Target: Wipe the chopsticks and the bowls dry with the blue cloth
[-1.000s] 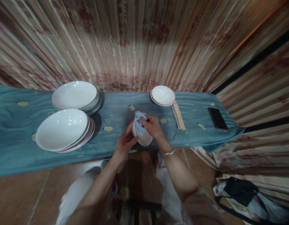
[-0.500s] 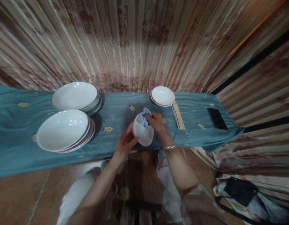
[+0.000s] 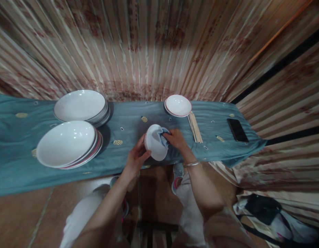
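A small white bowl (image 3: 153, 144) is tilted over the near edge of the table, its inside facing up toward me. My left hand (image 3: 136, 155) grips it by the left side, with the thumb at the rim and the fingers around the outside. On the bowl's right rim lies a crumpled light-blue cloth (image 3: 162, 134), pinched in my right hand (image 3: 176, 138). Part of the cloth reaches into the bowl. Some of my right fingertips are hidden by the cloth.
Large white plates (image 3: 80, 105) are stacked at the left, with a stack of large bowls (image 3: 67, 144) nearer me. Beyond my right hand stand small red-rimmed dishes (image 3: 178, 105) beside wooden chopsticks (image 3: 195, 127). A black phone (image 3: 237, 130) lies at the right end of the blue tablecloth (image 3: 128, 120).
My right hand has slid the cloth down and right along the bowl, from the top rim to the right rim. The left hand keeps its hold.
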Available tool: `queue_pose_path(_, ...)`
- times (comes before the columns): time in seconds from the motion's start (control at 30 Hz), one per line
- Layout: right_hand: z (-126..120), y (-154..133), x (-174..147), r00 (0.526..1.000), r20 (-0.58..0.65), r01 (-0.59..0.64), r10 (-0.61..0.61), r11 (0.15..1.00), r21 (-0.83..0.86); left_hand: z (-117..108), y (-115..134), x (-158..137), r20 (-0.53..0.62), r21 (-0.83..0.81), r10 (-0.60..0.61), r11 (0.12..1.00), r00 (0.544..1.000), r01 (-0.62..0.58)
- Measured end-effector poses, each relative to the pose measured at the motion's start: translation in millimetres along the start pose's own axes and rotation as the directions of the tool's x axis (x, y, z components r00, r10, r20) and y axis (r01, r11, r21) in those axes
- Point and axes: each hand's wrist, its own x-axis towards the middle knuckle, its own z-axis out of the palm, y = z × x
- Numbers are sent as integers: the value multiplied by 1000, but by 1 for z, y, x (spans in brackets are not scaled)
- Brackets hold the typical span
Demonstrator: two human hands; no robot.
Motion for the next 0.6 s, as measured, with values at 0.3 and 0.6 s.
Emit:
queue_pose_path(0.3, -2, 8, -16, 987, 160, 15, -13, 1000, -8, -2, -2, 1, 3, 31, 0, 1000, 1000, 0)
queue_pose_path(0.6, 0, 25, -29, 906, 376, 100, -193, 962, 253, 0, -1, 1, -9, 2, -42, 999, 999, 42)
